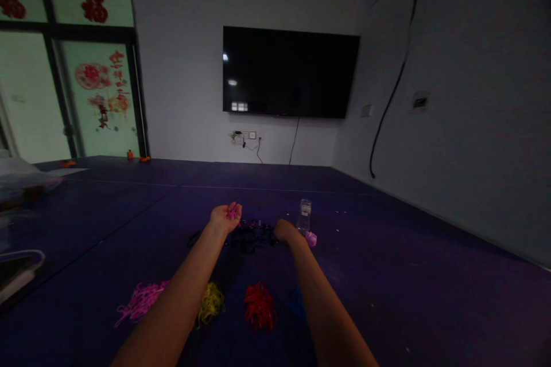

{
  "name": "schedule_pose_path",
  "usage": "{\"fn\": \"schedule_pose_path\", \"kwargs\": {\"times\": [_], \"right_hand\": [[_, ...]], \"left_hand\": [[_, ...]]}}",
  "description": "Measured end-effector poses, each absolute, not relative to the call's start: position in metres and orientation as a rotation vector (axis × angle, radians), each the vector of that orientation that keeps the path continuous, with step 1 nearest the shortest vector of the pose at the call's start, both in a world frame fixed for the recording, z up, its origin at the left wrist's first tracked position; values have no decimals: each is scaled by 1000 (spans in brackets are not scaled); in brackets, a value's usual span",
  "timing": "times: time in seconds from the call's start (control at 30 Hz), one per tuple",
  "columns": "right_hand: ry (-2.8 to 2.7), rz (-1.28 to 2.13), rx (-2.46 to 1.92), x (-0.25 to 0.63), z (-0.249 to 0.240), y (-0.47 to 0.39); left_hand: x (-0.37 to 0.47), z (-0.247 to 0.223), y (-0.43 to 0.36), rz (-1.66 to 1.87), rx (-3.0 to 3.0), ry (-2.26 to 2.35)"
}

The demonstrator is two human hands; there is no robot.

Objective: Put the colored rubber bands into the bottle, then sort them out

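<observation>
My left hand (224, 216) is turned palm up and cupped around several small pink pieces (233, 214). My right hand (283, 230) reaches down at the right edge of a scattered dark pile (252, 237); its fingers are curled, and whatever is in them is hidden. Just right of that hand a clear bottle (303, 217) stands upright, with a pink object (310, 238) at its foot. Closer to me lie bundles of pink strands (144, 300), yellow strands (210, 303) and red strands (259, 305). Some blue strands (297, 303) show dimly beside my right forearm.
All this lies on a dark purple-blue floor (365, 287). At the left edge are a blurred pale plastic bundle (21, 180) and a white-handled object (19, 285). Small orange things (144, 159) sit by the door. A television (290, 73) hangs on the far wall.
</observation>
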State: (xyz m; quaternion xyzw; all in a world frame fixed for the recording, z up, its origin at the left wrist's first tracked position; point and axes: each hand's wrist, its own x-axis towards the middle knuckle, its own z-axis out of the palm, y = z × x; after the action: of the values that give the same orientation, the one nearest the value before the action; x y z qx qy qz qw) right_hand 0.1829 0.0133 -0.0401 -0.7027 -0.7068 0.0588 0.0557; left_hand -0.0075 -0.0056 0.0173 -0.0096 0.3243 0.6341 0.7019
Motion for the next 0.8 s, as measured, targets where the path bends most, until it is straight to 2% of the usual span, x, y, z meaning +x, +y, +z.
{"fn": "schedule_pose_path", "kwargs": {"times": [0.47,0.7,0.8], "right_hand": [[-2114,234,-2058,180,-27,0],[-2203,287,-1685,161,10,-7],[-2286,372,-1369,147,23,-13]], "left_hand": [[-10,13,-7,1414,-6,743],[5,6,-5,1331,21,757],[11,6,-6,1302,62,718]]}}
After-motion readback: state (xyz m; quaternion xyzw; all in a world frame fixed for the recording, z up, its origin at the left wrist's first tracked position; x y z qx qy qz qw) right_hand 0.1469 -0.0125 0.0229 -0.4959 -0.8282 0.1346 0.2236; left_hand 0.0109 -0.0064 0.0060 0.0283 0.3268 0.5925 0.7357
